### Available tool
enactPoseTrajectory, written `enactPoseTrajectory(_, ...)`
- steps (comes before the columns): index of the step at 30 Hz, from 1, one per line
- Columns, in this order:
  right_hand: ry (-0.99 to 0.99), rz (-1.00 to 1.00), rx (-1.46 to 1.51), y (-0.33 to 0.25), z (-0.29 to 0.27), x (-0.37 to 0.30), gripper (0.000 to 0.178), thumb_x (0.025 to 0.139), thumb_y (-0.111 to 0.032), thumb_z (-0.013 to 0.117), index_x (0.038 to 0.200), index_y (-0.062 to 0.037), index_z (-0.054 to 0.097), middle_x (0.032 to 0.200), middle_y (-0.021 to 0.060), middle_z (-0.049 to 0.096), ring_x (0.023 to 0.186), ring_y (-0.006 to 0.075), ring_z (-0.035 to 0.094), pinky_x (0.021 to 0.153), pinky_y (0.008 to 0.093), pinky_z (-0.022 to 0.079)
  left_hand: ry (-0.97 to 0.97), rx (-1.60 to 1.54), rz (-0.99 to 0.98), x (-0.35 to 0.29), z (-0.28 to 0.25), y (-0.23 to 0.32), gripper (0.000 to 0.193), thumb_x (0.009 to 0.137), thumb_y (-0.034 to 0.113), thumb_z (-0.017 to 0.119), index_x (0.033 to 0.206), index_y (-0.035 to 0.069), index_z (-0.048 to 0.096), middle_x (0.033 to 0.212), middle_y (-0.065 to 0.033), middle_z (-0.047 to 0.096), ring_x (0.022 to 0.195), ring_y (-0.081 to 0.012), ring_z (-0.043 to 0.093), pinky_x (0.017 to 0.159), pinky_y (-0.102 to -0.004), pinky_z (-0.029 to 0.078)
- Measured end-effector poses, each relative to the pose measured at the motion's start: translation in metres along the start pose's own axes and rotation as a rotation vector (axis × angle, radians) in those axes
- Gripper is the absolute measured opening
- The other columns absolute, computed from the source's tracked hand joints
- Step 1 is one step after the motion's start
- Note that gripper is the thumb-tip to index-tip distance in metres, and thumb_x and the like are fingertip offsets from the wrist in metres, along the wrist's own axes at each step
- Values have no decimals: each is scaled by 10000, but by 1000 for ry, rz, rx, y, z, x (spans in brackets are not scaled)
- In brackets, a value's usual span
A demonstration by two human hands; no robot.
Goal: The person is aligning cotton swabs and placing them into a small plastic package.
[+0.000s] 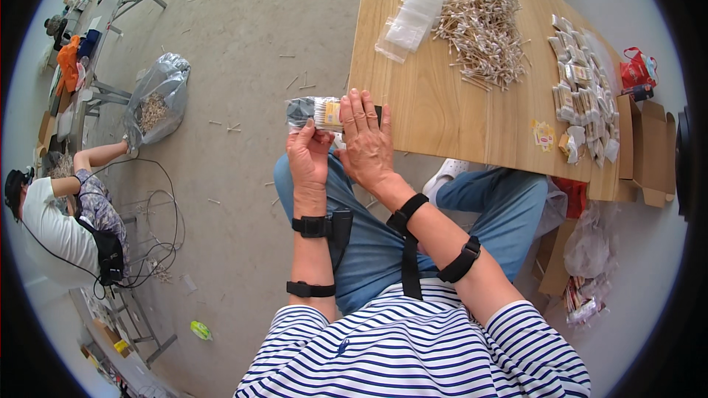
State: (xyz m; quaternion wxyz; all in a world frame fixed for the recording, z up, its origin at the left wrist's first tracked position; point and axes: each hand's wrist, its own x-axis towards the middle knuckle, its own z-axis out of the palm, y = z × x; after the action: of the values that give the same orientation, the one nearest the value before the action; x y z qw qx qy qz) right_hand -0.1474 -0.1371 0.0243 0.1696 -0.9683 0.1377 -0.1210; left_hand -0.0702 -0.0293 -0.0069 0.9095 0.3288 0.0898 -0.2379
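Observation:
A clear bag of cotton swabs is held off the table's near left corner, over my knee. My left hand grips it from below, thumb against its lower edge and fingers curled behind. A yellow-orange label shows at the bag's right part, and its left end looks dark grey. My right hand lies flat across the right end, fingers stretched out and covering it. Something dark peeks out just right of those fingers; I cannot make out what it is.
On the wooden table lie a loose pile of cotton swabs, flat clear bags, yellow labels and several filled packets. A cardboard box stands at right. Leftward, another person sits near a grey sack.

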Motion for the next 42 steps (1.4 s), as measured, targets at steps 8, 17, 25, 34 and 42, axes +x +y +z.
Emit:
enactPoseTrajectory(8, -11, -4, 6, -1, -1, 0, 1072, 688, -293, 845, 1561, -47, 272, 1631, 134, 270, 1533, 307, 201, 1228, 556, 129, 38, -50, -25, 5, -15, -3, 62, 909, 21, 592, 966, 36, 613, 872, -70, 664, 729, -164, 595, 682, -340, 522)
enactPoseTrajectory(17, 2, -3, 9, -1, -2, -1, 1076, 680, -285, 847, 1558, -52, 271, 1629, 133, 275, 1531, 309, 205, 1227, 556, 133, 2, -60, -45, 9, -25, -4, 102, 893, 81, 557, 840, 18, 617, 783, -108, 648, 728, -226, 607, 834, -448, 521)
enactPoseTrajectory(25, -11, -3, 2, -1, -2, 0, 1089, 677, -295, 850, 1561, -52, 262, 1630, 129, 274, 1530, 309, 207, 1227, 556, 135, -10, -32, -24, 8, -22, -3, 92, 873, 67, 562, 816, 16, 614, 752, -106, 648, 702, -229, 607, 809, -435, 527)
enactPoseTrajectory(34, -3, 22, 123, 1, -6, -1, 1091, 679, -299, 852, 1556, -26, 262, 1627, 158, 261, 1530, 334, 194, 1223, 567, 131, 118, 71, 38, 19, 6, -1, 289, 945, 368, 695, 969, 90, 619, 864, -22, 662, 691, -107, 610, 596, -246, 504)
enactPoseTrajectory(42, -47, 134, -113, 5, -9, -16, 1112, 695, -380, 837, 1538, 51, 254, 1626, 231, 213, 1541, 363, 135, 1217, 607, 80, 180, 213, 171, 28, 13, -10, 244, 952, 295, 717, 985, 75, 618, 888, 2, 657, 794, -95, 662, 650, -266, 575)
